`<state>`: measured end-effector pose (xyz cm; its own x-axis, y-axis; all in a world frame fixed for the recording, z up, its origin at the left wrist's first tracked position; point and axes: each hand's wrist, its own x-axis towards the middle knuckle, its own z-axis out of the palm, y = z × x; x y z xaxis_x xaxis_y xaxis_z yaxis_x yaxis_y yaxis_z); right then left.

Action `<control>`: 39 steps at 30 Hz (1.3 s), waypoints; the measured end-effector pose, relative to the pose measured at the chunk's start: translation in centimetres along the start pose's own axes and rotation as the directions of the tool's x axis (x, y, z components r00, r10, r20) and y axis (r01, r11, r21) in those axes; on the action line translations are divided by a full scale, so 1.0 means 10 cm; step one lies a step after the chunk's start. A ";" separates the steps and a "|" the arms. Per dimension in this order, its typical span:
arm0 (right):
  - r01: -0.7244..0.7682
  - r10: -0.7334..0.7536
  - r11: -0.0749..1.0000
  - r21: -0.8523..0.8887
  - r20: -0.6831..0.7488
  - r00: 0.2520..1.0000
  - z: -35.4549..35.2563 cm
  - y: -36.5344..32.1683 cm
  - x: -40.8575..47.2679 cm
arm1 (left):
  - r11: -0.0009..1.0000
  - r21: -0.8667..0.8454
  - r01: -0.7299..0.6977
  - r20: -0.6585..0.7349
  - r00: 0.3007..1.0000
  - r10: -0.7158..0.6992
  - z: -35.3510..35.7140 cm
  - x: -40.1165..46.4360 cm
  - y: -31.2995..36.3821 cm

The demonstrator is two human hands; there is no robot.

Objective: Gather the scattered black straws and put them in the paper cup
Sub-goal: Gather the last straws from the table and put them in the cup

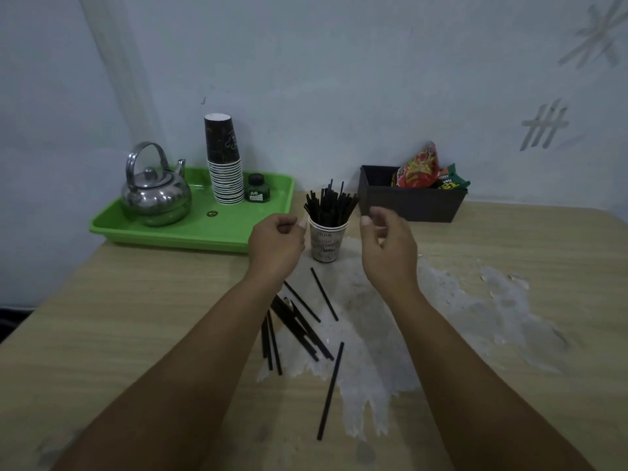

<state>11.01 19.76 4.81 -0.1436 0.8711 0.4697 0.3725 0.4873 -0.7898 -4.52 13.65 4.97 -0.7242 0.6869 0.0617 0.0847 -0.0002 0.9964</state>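
A white paper cup stands upright at the table's middle back, with a bunch of black straws sticking out of it. My left hand hovers just left of the cup, fingers loosely curled, holding nothing. My right hand hovers just right of it, fingers apart and empty. Several loose black straws lie in a heap on the table between my forearms. One long straw lies apart, nearer to me.
A green tray at the back left carries a steel kettle, a stack of paper cups and a small dark bottle. A black box with snack packets sits back right. The tabletop has a worn white patch.
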 end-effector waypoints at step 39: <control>0.045 0.215 0.834 -0.550 0.399 0.891 -0.09 -0.05 -0.84 | 0.565 0.804 -0.188 0.099 0.978 0.184 -0.85 -0.95 -0.45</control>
<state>12.89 12.12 1.57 -0.4141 0.9057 0.0911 0.8083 0.4119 -0.4208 -3.82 0.92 0.43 -0.6249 0.7435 0.2381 0.7338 0.4553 0.5043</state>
